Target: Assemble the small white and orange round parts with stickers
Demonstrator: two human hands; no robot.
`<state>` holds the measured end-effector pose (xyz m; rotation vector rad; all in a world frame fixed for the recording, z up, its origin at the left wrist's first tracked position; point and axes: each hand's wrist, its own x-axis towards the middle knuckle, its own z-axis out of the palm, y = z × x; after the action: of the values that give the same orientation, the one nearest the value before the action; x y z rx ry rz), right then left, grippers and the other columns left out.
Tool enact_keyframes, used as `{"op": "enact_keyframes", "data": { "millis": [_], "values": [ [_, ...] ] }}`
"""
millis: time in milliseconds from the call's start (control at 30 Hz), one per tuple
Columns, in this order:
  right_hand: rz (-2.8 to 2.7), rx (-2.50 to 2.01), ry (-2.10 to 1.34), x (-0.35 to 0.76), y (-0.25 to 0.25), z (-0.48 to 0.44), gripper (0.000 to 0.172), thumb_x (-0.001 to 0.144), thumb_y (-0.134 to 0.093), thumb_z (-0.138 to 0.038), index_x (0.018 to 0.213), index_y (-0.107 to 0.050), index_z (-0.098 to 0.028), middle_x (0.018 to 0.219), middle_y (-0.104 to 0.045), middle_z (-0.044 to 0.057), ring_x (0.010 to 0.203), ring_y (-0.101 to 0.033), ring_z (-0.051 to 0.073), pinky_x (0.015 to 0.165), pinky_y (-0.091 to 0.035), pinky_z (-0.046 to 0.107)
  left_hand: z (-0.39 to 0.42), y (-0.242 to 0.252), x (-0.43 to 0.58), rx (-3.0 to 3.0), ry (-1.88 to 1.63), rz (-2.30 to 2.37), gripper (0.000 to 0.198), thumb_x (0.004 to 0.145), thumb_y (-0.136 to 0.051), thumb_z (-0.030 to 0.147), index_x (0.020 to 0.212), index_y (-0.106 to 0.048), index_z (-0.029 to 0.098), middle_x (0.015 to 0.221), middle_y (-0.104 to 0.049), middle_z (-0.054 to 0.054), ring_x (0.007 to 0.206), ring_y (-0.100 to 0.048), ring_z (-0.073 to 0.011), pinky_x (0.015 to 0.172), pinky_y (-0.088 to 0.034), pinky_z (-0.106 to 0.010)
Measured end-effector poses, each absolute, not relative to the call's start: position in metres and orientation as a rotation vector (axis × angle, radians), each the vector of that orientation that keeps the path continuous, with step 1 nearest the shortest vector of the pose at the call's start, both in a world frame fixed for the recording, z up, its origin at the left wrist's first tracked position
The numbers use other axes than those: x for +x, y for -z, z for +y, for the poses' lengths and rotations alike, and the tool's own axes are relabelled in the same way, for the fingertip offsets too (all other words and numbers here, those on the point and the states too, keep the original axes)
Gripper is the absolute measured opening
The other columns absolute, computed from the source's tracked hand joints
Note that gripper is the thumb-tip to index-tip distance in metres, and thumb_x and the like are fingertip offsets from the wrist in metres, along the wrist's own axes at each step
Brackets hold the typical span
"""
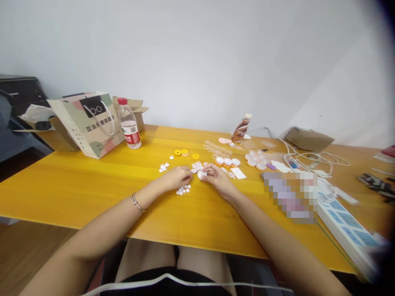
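Note:
My right hand (218, 179) pinches a small round white piece, partly clear (201, 175), between thumb and fingers. Close by on the left, my left hand (178, 178) has its fingers curled together, and whatever they may hold is hidden. Just beyond the hands lies a cluster of white openwork parts (197, 166). Small white discs (183, 190) are scattered below my left hand, and white pegged pieces (163, 167) lie to its left. Several yellow rings (195, 156) sit farther back. White-topped round pieces with orange sides (227, 163) stand beyond my right hand.
A water bottle (129, 125) and a paper bag (98, 129) stand at the back left, a brown drink bottle (241, 128) at the back. Clear round cases (256, 159), cables (304, 156), a blurred-out object (290, 197) and a long white-and-blue box (345, 224) lie to the right.

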<state>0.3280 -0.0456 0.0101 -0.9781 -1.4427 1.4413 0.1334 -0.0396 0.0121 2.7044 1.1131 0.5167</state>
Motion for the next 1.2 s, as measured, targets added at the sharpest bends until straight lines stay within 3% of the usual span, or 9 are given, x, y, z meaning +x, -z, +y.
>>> {"op": "enact_keyframes", "data": {
  "millis": [200,433,800,1200],
  "values": [
    [-1.447,-0.959,-1.454,0.328,-0.012,-0.047,0.029,0.057,-0.070,-0.024,0.077,-0.051,-0.022,0.069,-0.060,-0.004,0.063,-0.054,0.011,0.066,-0.041,0.027,-0.039,-0.018,0.133,2.586,-0.691,1.104,0.017,0.077,-0.047,0.013,0.081,-0.063,0.016,0.081,-0.062,-0.004,0.074,-0.056,-0.0131,0.069,-0.041,-0.021],
    [-1.508,-0.967,-1.381,0.323,-0.015,-0.051,0.026,0.059,-0.069,-0.026,0.077,-0.050,-0.022,0.071,-0.060,-0.003,0.066,-0.055,0.012,0.068,-0.041,0.027,-0.043,-0.023,0.142,2.055,-1.097,1.106,0.019,0.077,-0.055,0.026,0.083,-0.066,0.013,0.082,-0.067,-0.005,0.072,-0.060,-0.0129,0.068,-0.046,-0.023],
    [-1.549,-0.917,-1.401,0.320,-0.014,-0.053,0.033,0.062,-0.069,-0.029,0.084,-0.045,-0.024,0.073,-0.062,-0.004,0.073,-0.060,0.013,0.077,-0.044,0.031,-0.050,-0.027,0.144,2.179,-1.065,1.105,0.014,0.076,-0.057,0.025,0.082,-0.067,0.016,0.082,-0.068,-0.002,0.075,-0.059,-0.0126,0.070,-0.044,-0.022],
    [-1.585,-0.934,-1.342,0.316,-0.013,-0.056,0.032,0.063,-0.066,-0.029,0.085,-0.043,-0.025,0.067,-0.059,-0.006,0.066,-0.058,0.012,0.072,-0.044,0.030,-0.054,-0.029,0.147,2.284,-0.997,1.119,0.012,0.078,-0.055,0.021,0.079,-0.066,0.017,0.079,-0.063,-0.002,0.077,-0.057,-0.0133,0.075,-0.043,-0.025]
  ]
}}
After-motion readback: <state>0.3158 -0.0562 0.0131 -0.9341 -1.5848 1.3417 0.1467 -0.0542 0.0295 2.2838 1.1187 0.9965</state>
